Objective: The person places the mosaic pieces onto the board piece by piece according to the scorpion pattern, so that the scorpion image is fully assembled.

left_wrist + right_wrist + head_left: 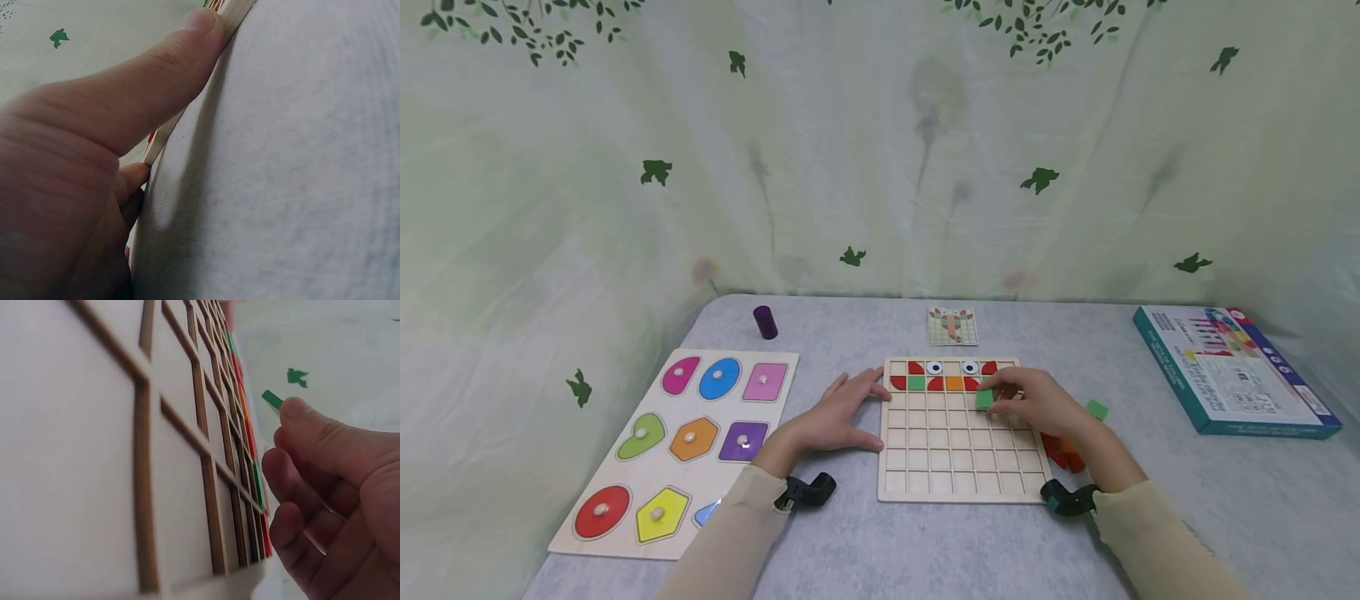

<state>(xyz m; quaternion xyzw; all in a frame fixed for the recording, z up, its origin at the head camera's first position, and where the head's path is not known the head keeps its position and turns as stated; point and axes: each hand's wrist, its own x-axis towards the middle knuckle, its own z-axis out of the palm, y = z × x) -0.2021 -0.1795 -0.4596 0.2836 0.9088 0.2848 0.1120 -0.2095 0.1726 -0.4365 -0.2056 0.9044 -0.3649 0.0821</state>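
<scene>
A wooden grid board (925, 461) lies on the table, its two far rows partly filled with red, white, green and orange tiles and two eye tiles. My right hand (1028, 398) pinches a green square tile (984, 400) between thumb and fingertips, above the board. In the right wrist view that green tile (272, 399) is seen edge-on, apart from the grid. My left hand (838, 414) rests at the board's left edge, fingers extended, and the left wrist view has its thumb (169, 69) touching the rim. Part of the board's right side is hidden behind the right hand.
Loose red and orange tiles (1063, 454) and a green tile (1097, 409) lie right of the board. A pattern card (952, 327) sits behind it. Left are a knobbed shape puzzle (703, 400) and a dark purple cylinder (765, 322); a box (1240, 375) is at far right.
</scene>
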